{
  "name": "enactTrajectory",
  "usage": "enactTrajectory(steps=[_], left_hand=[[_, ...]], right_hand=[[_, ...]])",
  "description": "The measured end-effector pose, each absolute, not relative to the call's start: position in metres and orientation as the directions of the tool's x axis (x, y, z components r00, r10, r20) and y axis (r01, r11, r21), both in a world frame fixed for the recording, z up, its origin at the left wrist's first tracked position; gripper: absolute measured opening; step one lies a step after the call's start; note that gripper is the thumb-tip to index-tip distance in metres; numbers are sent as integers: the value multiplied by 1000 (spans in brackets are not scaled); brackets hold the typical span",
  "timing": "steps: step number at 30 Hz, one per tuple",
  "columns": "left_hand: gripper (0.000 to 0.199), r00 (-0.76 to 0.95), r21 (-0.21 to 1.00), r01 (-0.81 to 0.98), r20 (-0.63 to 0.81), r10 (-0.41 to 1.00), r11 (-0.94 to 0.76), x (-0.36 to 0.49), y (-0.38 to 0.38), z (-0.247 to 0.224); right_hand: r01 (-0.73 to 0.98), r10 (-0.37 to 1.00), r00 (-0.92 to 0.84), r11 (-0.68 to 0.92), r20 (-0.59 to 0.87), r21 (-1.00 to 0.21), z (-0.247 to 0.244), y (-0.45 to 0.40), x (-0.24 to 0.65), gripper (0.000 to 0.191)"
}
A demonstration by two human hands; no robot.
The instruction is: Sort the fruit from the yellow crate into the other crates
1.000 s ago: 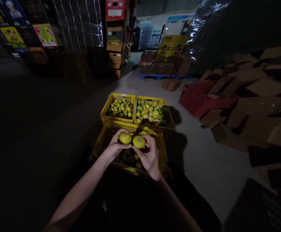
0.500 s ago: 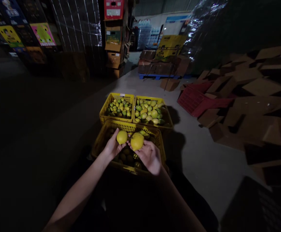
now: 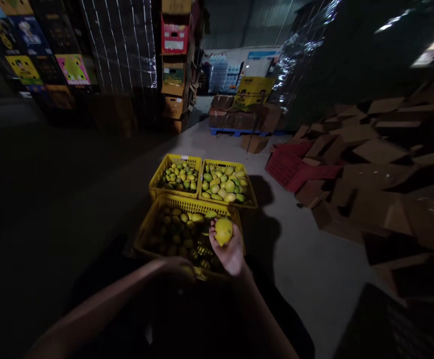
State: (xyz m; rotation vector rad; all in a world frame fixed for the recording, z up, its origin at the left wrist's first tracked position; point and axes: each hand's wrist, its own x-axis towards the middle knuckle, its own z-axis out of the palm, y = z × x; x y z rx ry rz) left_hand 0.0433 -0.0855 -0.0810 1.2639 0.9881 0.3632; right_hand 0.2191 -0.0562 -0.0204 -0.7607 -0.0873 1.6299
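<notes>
**Right hand holds a lemon over the front crate; left hand low and blurred**

Right hand: palm up, fingers curled around the lemon's left side, the fruit resting in the cupped hand. The lemon is yellow with small dark marks; in view it lies against the right part of the front crate, near the far right corner.

Left hand: in shadow at the near edge of the front crate, left of the right wrist. Finger state cannot be told, nor whether anything is in the grip.

Front crate: yellow, slatted, loose fruit mostly in its left half, dim there; brighter yellow pieces along the far edge.

Beyond that edge, two more yellow crates side by side: the rear left crate with mixed green and yellow fruit, the rear right crate with larger, mostly yellow-green fruit.

On the floor to the right: a red crate against heaped cardboard boxes.
</notes>
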Motion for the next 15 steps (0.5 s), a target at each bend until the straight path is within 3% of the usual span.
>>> enactTrajectory(steps=[2, 4, 6, 8, 9, 11, 13, 15], left_hand=[[11, 539, 806, 512, -571, 619, 297, 41, -93, -86], [20, 318, 707, 647, -591, 742, 286, 34, -82, -77], [36, 84, 690, 663, -455, 886, 291, 20, -53, -54], [41, -13, 767, 582, -326, 945, 272, 0, -17, -28], [40, -43, 846, 463, -278, 960, 265, -10, -1, -16], [32, -151, 969, 56, -231, 961, 241, -28, 20, 0], [23, -204, 905, -367, -304, 931, 215, -38, 23, 1], [19, -147, 855, -435, -378, 914, 283, -39, 13, -7]], right_hand=[[-875, 891, -13, -229, -454, -425, -16, -56, 222, 23], [-876, 885, -26, -243, -464, -415, -13, -58, 224, 23], [-873, 887, -54, -264, -458, -409, -12, -60, 224, 23], [-864, 888, -81, -289, -452, -412, -14, -62, 223, 25], [-855, 889, -93, -302, -448, -421, -16, -62, 223, 26], [-833, 887, -114, -331, -447, -444, -22, -62, 221, 27], [-806, 874, -140, -374, -466, -459, -29, -60, 220, 28], [-781, 851, -171, -424, -496, -458, -37, -57, 217, 29]])
